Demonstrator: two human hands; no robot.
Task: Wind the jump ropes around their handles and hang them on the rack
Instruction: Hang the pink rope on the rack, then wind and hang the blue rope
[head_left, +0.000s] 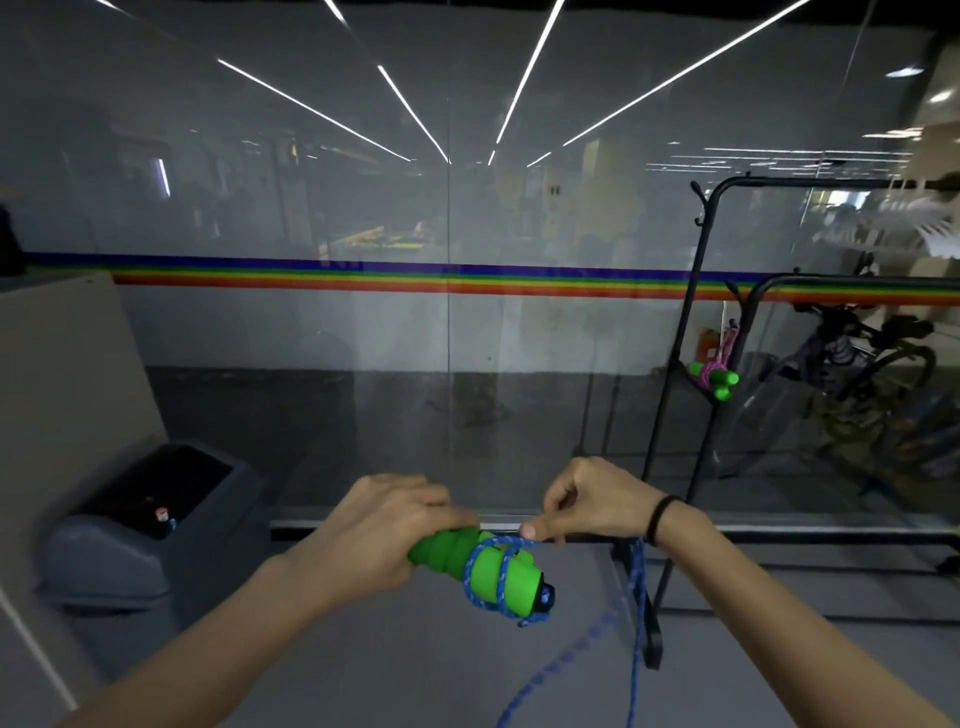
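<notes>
While your left grip (384, 525) is clenched round the ribbed green foam handles (447, 553), held together in front of you, your right grip (597, 504) pinches the blue braided jump rope (639, 597) just beside them. Only a couple of loops cross the handles and most of the cord hangs loose toward the floor, so the winding looks barely begun. One green-handled, pink-corded rope (714, 379) already hangs on the black metal rack (779, 181) to your right; this one is not yet hung.
</notes>
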